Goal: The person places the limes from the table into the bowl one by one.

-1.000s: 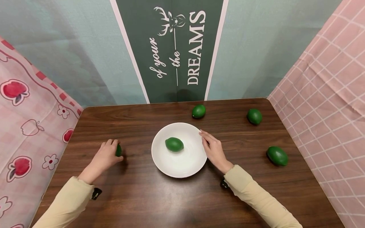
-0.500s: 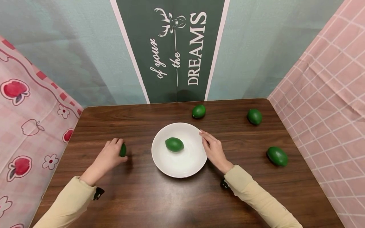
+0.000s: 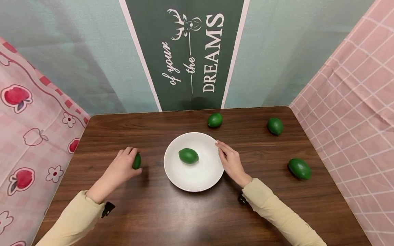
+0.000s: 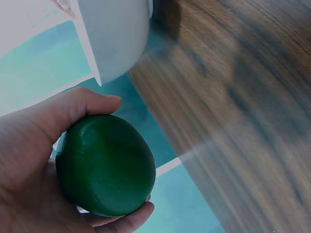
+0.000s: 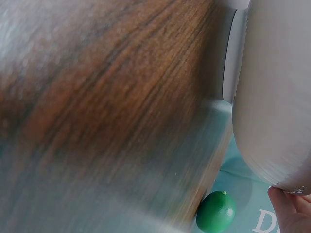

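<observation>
My left hand (image 3: 119,167) grips a dark green lime (image 4: 107,165), its thumb over one side and its fingers round the other. In the head view this hand is left of a white bowl (image 3: 194,181), and the lime (image 3: 136,161) shows past its fingertips. A second lime (image 3: 188,156) lies inside the bowl, left of its middle. At the bowl's right rim rests my right hand (image 3: 231,162), its fingers fairly straight. The right wrist view has its fingertips (image 5: 279,196) right at the outside of the bowl (image 5: 277,97).
Three more limes lie on the brown wooden table (image 3: 154,218): one behind the bowl (image 3: 214,120), one at the back right (image 3: 275,126) and one near the right edge (image 3: 299,168). A printed curtain (image 3: 191,99) hangs behind the table, with pink cloths on both sides.
My left hand has moved a little to the right, toward the bowl, with the lime in its grip. The right hand and the bowl have stayed in place.
</observation>
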